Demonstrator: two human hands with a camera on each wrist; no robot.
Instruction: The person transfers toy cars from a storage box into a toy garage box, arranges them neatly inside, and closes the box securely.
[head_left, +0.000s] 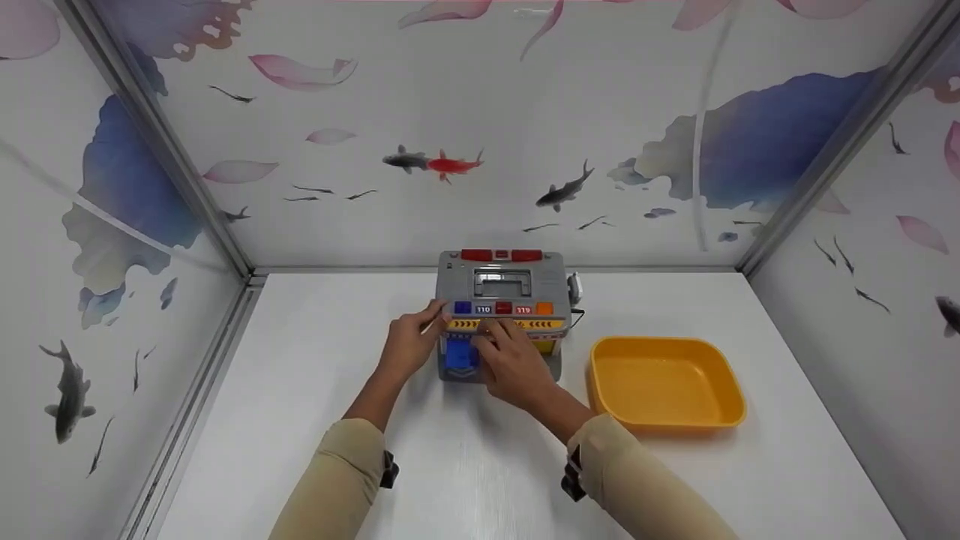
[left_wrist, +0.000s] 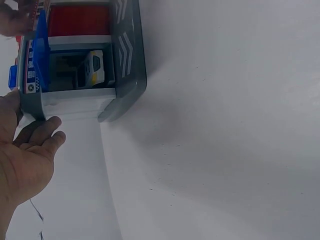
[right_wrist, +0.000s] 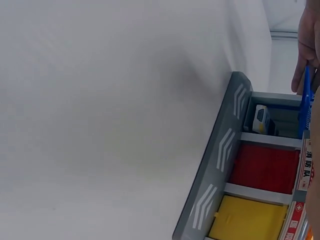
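A grey toy garage (head_left: pixel 499 289) stands against the back wall. Its blue door (head_left: pixel 459 356) is swung outward, and inside that bay sits a small white toy car (left_wrist: pixel 95 69). The red door (right_wrist: pixel 265 167) and yellow door (right_wrist: pixel 250 218) are closed. At the garage's left front corner, my left hand (head_left: pixel 409 341) grips the roof edge between thumb and fingers. My right hand (head_left: pixel 517 367) is at the front edge, bent fingertips on the yellow strip close beside the blue door. I cannot tell whether it pinches anything.
A yellow tray (head_left: pixel 667 341) rests on the white table to the right of the garage. Small parts stick out from the garage's right side, among them a white piece (head_left: pixel 575 289). Printed white panels with metal rails enclose the table on three sides.
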